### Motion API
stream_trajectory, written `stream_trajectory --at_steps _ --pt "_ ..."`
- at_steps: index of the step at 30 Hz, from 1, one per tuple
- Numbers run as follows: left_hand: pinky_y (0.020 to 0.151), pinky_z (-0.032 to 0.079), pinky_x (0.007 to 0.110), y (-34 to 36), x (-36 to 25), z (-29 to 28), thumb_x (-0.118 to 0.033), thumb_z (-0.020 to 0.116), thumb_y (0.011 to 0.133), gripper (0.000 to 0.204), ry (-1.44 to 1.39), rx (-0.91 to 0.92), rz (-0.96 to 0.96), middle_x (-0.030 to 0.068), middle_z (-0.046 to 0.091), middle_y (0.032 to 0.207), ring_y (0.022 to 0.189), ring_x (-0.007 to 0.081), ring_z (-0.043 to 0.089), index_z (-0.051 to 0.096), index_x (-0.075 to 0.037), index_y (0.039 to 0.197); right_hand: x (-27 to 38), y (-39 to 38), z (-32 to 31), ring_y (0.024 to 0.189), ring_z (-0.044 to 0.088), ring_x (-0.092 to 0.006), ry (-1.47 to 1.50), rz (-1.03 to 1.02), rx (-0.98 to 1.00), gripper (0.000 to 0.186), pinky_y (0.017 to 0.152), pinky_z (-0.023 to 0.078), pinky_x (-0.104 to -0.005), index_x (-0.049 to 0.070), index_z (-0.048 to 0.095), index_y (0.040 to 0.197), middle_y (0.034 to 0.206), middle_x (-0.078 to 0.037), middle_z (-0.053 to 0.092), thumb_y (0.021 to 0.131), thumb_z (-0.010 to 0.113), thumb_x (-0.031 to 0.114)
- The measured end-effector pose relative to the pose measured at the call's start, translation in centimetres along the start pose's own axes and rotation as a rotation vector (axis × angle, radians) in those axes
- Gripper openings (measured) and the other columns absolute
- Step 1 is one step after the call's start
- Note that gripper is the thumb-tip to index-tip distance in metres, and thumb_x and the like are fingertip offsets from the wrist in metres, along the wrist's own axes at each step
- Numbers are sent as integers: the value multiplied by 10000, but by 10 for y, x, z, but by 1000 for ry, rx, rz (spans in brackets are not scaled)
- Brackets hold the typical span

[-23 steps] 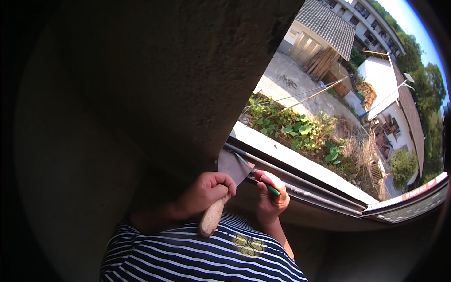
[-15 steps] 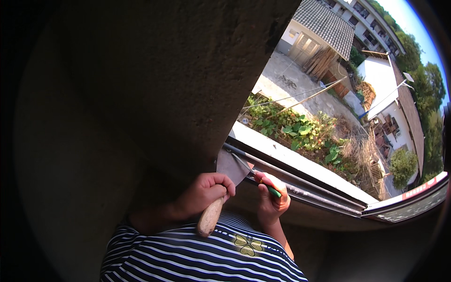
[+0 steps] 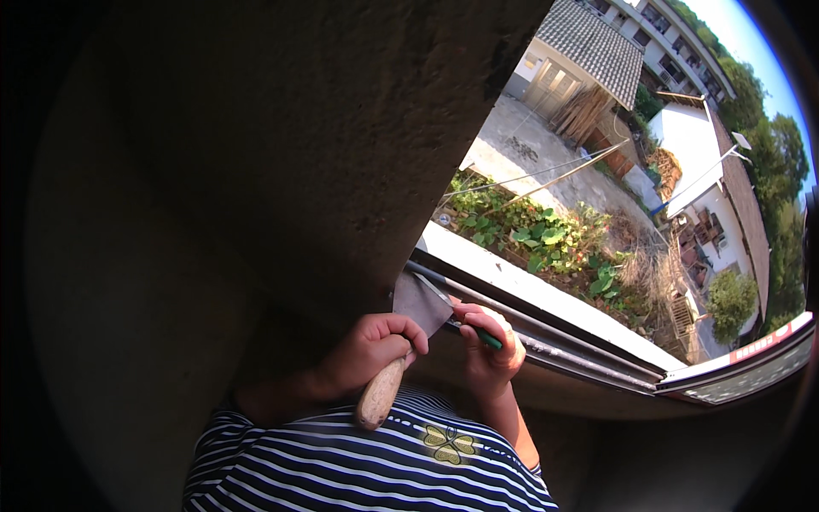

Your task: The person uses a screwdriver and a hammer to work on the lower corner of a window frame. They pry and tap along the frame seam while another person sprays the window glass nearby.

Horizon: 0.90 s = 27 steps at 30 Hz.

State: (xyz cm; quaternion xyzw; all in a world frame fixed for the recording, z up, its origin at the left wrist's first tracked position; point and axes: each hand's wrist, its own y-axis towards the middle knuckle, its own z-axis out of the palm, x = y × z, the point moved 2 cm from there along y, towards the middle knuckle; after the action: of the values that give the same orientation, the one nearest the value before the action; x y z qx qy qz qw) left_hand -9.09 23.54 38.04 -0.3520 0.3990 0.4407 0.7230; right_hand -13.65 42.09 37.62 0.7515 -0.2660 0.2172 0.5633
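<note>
My left hand is closed round a putty knife, its worn wooden handle sticking out below the fist toward my striped shirt. The knife's broad grey blade lies at the inner corner of the window frame, against the dark wall. Pinched in my right hand is a slim tool with a green handle. Its narrow metal blade runs along the upper edge of the putty knife's blade, toward the corner; whether the two touch I cannot tell. Fingers partly cover the green handle.
A rough dark wall rises at the left, right beside the window corner. Metal rails of the frame run off to the lower right, ending near a sash. Outside are green plants, a concrete yard and tile-roofed houses.
My right hand has shifted slightly up and left, and the green-handled tool has turned in it, showing its blade wider. The left hand and putty knife stay nearly where they were.
</note>
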Motion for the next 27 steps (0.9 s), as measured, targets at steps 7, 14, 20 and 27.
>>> stream_trajectory --at_steps 7,14,20,27 --pt "604 421 206 -2 -2 3 3 472 846 173 6 17 -8 26 570 749 667 73 523 632 0 911 -2 -10 -9 938 673 -238 155 172 -70 169 846 554 -353 -29 592 1064 1039 -190 675 906 642 3" --pt "625 420 205 -8 -1 3 15 469 842 172 15 46 -4 25 569 768 689 70 517 633 4 894 6 -17 -14 957 668 -243 149 179 -102 169 855 555 -362 -38 592 1054 1047 -191 672 902 650 10" --pt "649 432 211 -14 -12 8 14 469 841 167 74 109 40 22 581 779 700 68 525 631 2 880 10 -21 -17 967 665 -252 40 75 -139 185 843 564 -364 -45 581 1054 1051 -205 665 903 656 31" --pt "594 423 202 60 -35 39 6 478 843 166 -68 145 114 39 594 759 652 73 535 638 8 888 3 -10 -39 985 651 -275 -74 22 -479 216 820 558 -336 -18 528 1115 1114 -234 617 965 590 124"
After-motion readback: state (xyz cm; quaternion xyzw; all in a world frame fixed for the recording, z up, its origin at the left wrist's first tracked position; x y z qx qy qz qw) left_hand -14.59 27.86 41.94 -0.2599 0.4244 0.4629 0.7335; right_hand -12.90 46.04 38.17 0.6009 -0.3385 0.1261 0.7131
